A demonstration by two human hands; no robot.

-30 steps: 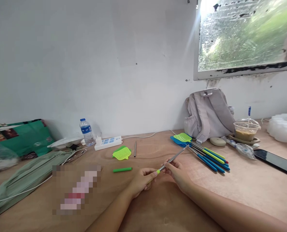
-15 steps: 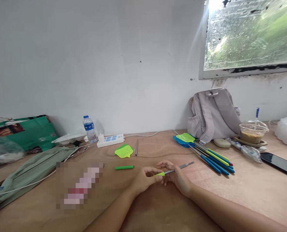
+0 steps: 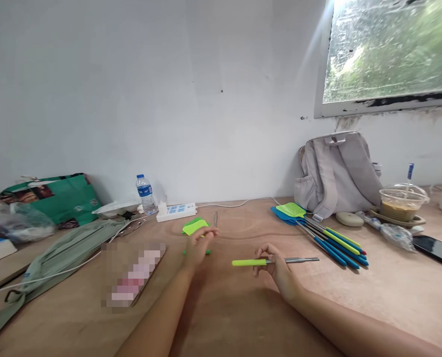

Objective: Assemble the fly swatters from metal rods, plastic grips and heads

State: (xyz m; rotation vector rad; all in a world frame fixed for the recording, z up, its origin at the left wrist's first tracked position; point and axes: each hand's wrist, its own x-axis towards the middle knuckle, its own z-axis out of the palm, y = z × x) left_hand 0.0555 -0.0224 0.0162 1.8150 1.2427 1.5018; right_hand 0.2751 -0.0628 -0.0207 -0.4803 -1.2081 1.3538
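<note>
My right hand [image 3: 275, 265] pinches a telescopic metal rod with a lime green grip [image 3: 265, 261], held level just above the wooden table [image 3: 243, 317]. My left hand [image 3: 199, 244] reaches forward with its fingers spread over a loose green grip sleeve [image 3: 207, 252], which it partly hides. Just beyond it lie a lime green swatter head [image 3: 194, 226] and a bare metal rod [image 3: 215, 218].
A bundle of finished swatters with green and blue heads [image 3: 327, 235] lies at the right, near a grey backpack [image 3: 338, 171] and an iced drink cup [image 3: 401, 204]. A power strip [image 3: 176, 211], water bottle [image 3: 145, 192], green bag [image 3: 62, 198] and a phone [image 3: 434, 250] line the edges.
My left hand let go of the rod's green grip and moved forward left to the loose green sleeve. The right hand now holds the collapsed rod alone, level.
</note>
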